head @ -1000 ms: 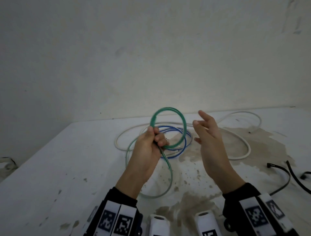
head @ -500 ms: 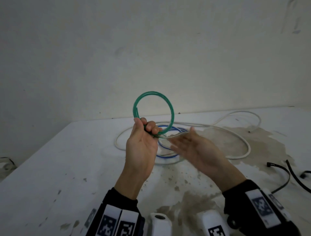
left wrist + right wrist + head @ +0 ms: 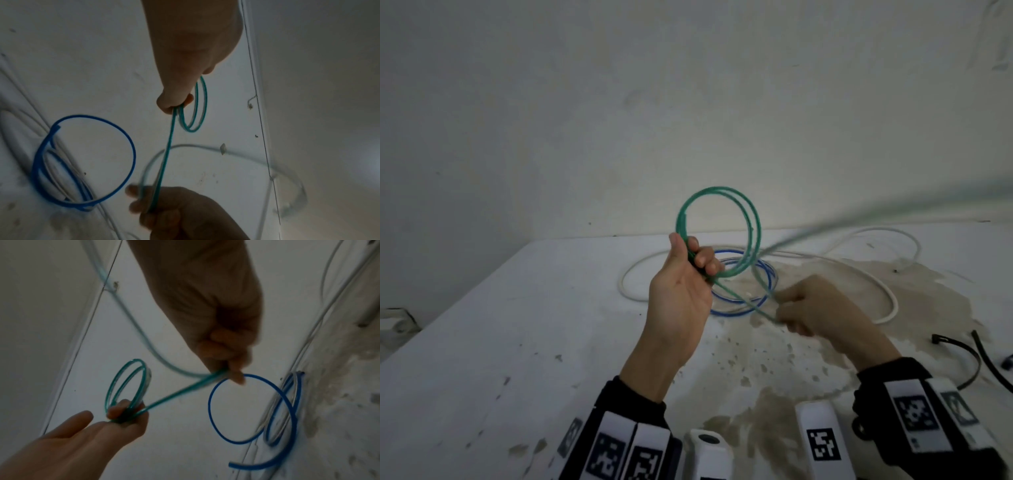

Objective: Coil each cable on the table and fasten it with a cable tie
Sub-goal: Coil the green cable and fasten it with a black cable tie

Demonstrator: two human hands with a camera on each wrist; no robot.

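Note:
My left hand (image 3: pixel 697 260) is raised above the table and pinches a green cable (image 3: pixel 751 219) wound into two upright loops; the loops (image 3: pixel 199 112) (image 3: pixel 127 386) stand above its fingers. A straight run of the same cable leads down to my right hand (image 3: pixel 787 308), whose curled fingers (image 3: pixel 226 353) grip it. Beyond that hand the cable's free length whips up to the right, blurred. A blue cable (image 3: pixel 743 310) lies loosely coiled on the table behind both hands, and a long white cable (image 3: pixel 887 287) loops around it.
Black cable ties (image 3: pixel 969 356) lie at the table's right edge. The white table (image 3: pixel 517 342) carries brown stains in the middle and right. A plain wall stands just behind the table's far edge.
The green coil has gained a second loop and risen. My right hand has gone from open beside the coil to gripping the cable lower down, and the free length now swings through the air.

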